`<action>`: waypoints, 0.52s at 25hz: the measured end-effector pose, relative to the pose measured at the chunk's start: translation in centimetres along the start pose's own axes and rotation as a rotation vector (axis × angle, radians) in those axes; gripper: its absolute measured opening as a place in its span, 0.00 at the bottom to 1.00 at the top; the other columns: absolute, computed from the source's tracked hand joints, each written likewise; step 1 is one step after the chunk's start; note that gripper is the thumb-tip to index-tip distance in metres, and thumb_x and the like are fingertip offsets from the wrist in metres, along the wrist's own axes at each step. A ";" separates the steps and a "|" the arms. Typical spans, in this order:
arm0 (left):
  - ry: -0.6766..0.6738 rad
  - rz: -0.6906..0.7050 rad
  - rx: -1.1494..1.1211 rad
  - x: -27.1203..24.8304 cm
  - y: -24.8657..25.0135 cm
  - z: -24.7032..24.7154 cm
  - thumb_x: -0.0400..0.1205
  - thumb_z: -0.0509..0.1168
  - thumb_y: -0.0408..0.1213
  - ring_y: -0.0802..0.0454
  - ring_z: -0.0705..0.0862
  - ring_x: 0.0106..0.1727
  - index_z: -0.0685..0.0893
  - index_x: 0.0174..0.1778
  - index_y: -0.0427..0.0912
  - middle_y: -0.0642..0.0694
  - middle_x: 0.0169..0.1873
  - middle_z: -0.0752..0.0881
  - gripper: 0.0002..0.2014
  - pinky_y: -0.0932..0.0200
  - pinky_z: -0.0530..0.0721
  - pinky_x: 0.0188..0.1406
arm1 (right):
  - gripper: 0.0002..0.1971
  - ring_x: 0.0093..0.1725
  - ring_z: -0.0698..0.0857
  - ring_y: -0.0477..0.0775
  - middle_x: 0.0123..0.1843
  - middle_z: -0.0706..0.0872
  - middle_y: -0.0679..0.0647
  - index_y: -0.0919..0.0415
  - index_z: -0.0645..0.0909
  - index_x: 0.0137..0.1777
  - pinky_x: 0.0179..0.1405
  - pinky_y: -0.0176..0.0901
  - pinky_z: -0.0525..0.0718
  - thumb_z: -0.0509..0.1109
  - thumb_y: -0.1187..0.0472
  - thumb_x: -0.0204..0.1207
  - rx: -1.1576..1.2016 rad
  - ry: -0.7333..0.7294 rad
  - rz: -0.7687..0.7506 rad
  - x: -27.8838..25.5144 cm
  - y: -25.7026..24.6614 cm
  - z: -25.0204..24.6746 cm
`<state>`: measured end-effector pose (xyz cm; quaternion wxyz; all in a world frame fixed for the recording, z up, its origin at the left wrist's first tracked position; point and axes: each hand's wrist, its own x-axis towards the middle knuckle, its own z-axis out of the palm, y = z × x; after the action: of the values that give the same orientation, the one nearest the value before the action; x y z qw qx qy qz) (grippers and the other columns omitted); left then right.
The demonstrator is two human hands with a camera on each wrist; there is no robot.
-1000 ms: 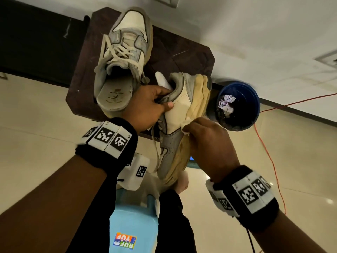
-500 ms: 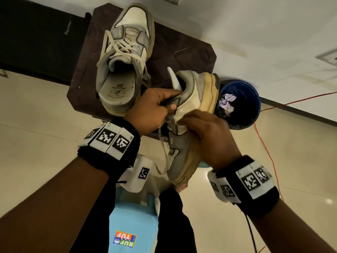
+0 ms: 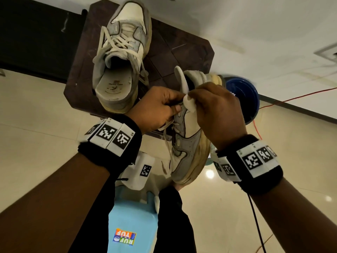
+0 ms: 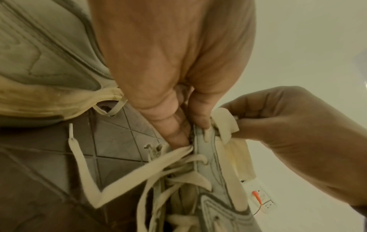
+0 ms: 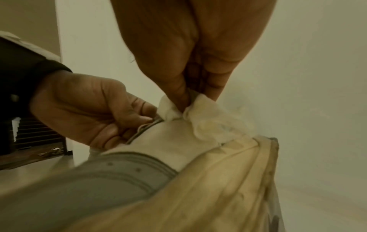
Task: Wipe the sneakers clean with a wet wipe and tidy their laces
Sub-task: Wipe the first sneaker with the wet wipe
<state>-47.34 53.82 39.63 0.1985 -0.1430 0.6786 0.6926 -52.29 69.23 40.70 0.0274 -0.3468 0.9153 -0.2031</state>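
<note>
My left hand (image 3: pixel 160 108) grips the collar edge of a grey-and-cream sneaker (image 3: pixel 189 143), which hangs tilted with its toe towards me and its laces (image 4: pixel 158 169) loose. My right hand (image 3: pixel 215 110) pinches a crumpled white wet wipe (image 3: pixel 189 105) against the sneaker's upper side near the collar. In the right wrist view the wipe (image 5: pixel 208 120) lies bunched on the cream side panel, beside the left hand (image 5: pixel 89 113). The second sneaker (image 3: pixel 120 57) stands on the dark brown stool (image 3: pixel 182 52), laces untied.
A blue bin (image 3: pixel 244 99) stands on the tiled floor to the right of the stool. A red cable (image 3: pixel 291 99) runs across the floor. A light blue stool (image 3: pixel 127 221) with a sticker is under me, between my legs.
My right hand has slid the wipe up the sneaker's side from the sole edge to the collar. The sneaker has tilted so that its heel is higher.
</note>
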 end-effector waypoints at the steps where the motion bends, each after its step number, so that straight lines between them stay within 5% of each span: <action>1: 0.009 -0.002 -0.020 0.1 0.1 0.1 0.81 0.61 0.22 0.67 0.86 0.38 0.83 0.63 0.35 0.53 0.43 0.88 0.16 0.76 0.81 0.35 | 0.07 0.43 0.86 0.61 0.46 0.88 0.60 0.65 0.87 0.50 0.39 0.55 0.86 0.69 0.67 0.74 0.020 -0.059 -0.035 -0.6 -0.1 -0.1; 8: 0.113 -0.007 -0.029 0.9 -0.2 0.3 0.80 0.63 0.21 0.67 0.88 0.47 0.83 0.64 0.35 0.48 0.52 0.89 0.17 0.73 0.84 0.44 | 0.18 0.43 0.83 0.59 0.43 0.86 0.57 0.62 0.86 0.45 0.39 0.51 0.85 0.53 0.66 0.71 -0.057 -0.486 -0.315 -6.0 -3.6 0.3; 13: 0.207 -0.005 -0.001 1.7 0.2 -0.9 0.81 0.61 0.21 0.64 0.87 0.47 0.84 0.63 0.38 0.48 0.49 0.88 0.17 0.71 0.85 0.43 | 0.10 0.44 0.85 0.62 0.48 0.86 0.61 0.65 0.85 0.52 0.39 0.58 0.86 0.66 0.71 0.73 -0.012 -0.128 0.022 -1.7 -0.5 0.1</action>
<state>-49.02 53.02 38.95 0.1290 -0.2156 0.6946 0.6741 -50.66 69.93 40.63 0.0863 -0.3491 0.9166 -0.1747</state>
